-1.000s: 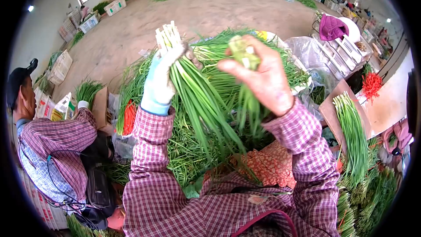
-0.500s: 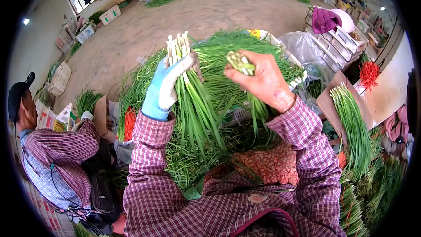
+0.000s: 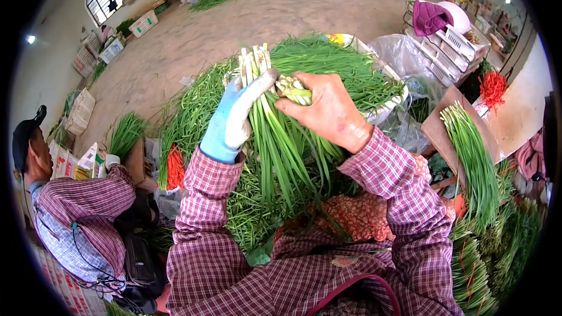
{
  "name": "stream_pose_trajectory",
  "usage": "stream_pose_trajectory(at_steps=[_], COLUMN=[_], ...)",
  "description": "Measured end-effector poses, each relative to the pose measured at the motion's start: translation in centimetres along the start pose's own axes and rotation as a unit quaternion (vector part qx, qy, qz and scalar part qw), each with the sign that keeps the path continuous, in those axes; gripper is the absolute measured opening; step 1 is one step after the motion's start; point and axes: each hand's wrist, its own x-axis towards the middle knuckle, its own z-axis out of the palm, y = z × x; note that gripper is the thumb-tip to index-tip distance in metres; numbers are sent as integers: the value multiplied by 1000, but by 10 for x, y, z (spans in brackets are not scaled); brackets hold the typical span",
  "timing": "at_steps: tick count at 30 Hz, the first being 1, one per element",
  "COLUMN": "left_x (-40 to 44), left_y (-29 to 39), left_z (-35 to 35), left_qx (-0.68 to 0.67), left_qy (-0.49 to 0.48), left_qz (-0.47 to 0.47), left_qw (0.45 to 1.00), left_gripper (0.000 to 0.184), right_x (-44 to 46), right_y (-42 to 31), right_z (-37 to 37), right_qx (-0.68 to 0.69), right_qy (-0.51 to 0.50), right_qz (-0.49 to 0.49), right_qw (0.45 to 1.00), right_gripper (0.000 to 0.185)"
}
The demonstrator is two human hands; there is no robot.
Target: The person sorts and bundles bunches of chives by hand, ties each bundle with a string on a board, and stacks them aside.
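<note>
My left hand (image 3: 239, 112), in a blue and white work glove, is closed round a bunch of garlic chives (image 3: 275, 152). Their pale cut ends point up and the long green leaves hang down. My bare right hand (image 3: 329, 105) grips a smaller bunch of chives (image 3: 294, 90) by its pale stem ends. Both hands are close together, and the right-hand bunch meets the left thumb and the left bunch. Below and behind them lies a big heap of loose chives (image 3: 328, 61), partly in a white basket (image 3: 383, 105).
To the right, a tied-looking bundle of chives (image 3: 468, 152) lies on a board (image 3: 436, 126) near red ties (image 3: 493, 90). White crates (image 3: 448, 52) are stacked behind it. Another person (image 3: 76, 210) sits at the left. More red ties (image 3: 175, 167) hang at the heap's left edge.
My right hand has moved left with its small bunch, up against the left bunch. My left hand has shifted slightly right, still gripping its chives.
</note>
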Motion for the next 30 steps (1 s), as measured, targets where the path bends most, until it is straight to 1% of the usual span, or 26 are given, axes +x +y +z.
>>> stream_pose_trajectory(at_steps=[1, 2, 3, 4, 5, 6, 7, 8, 10, 11, 12, 15, 16, 18, 19, 20, 22, 23, 24, 26, 27, 28, 29, 30], left_x=[1, 2, 4, 5, 5, 5, 5, 5, 6, 4, 2, -4, -5, -10, -11, -16, -19, -20, -18, -16, -15, -15, -18, -17], left_y=[3, 6, 15, 22, 25, 28, 29, 28, 24, 21, 17, 16, 13, 3, -3, -18, -20, -19, -13, -2, 3, 7, 0, 1], left_z=[3, 5, 8, 9, 7, 5, 4, 4, 3, 1, 1, 1, 1, -3, -5, -10, -12, -11, -7, -4, -2, 0, 1, 4], left_qx=[-60, -121, -186, -250, -250, -251, -252, -253, -267, -286, -286, -254, -255, -273, -268, -266, -262, -261, -242, -228, -225, -221, -237, -234], left_qy=[2, 11, 12, 13, 12, -16, -44, -44, -98, -114, -114, -111, -110, -70, -49, -28, -8, -8, -1, 15, 14, 13, 14, 24], left_qz=[-48, -95, -158, -219, -220, -225, -230, -231, -235, -257, -258, -280, -281, -277, -280, -268, -266, -267, -263, -269, -266, -266, -241, -238], left_qw=[997, 988, 970, 943, 943, 941, 939, 938, 929, 916, 916, 919, 919, 919, 920, 926, 928, 928, 934, 936, 937, 938, 941, 942], left_gripper=[34, 34, 40, 49, 49, 54, 60, 60, 60, 63, 63, 65, 65, 60, 56, 55, 54, 54, 55, 56, 56, 56, 53, 54], right_x=[-1, -1, -1, -1, 1, 2, 2, 2, 4, 3, 3, -1, -4, -7, -11, -13, -12, -12, -15, -12, -11, -11, -9, -6], right_y=[2, 3, 4, 4, 3, 3, 6, 8, 10, 7, 9, 14, 16, 20, 14, 5, 9, 9, 22, 8, 5, 3, 0, -8], right_z=[-2, -3, -5, -8, -11, -15, -16, -19, -27, -31, -32, -42, -48, -59, -67, -72, -63, -55, -38, -26, -18, -8, 2, 8], right_qx=[0, 52, 104, 104, 153, 201, 240, 240, 284, 307, 308, 339, 340, 425, 439, 399, 310, 230, 160, 143, 144, 119, 92, 84], right_qy=[0, -36, -72, -72, -121, -171, -189, -189, -245, -260, -260, -260, -261, -259, -254, -240, -249, -229, -157, -87, -91, -55, -16, 6], right_qz=[1, 47, 92, 93, 132, 170, 176, 177, 158, 161, 161, 232, 232, 202, 186, 169, 176, 209, 137, 138, 135, 75, 14, -5], right_qw=[1000, 997, 988, 988, 972, 949, 936, 935, 913, 901, 901, 874, 873, 843, 842, 869, 901, 923, 965, 976, 976, 989, 996, 996], right_gripper=[28, 27, 26, 26, 26, 26, 24, 24, 24, 22, 22, 20, 20, 25, 28, 28, 34, 38, 38, 33, 33, 30, 28, 28])
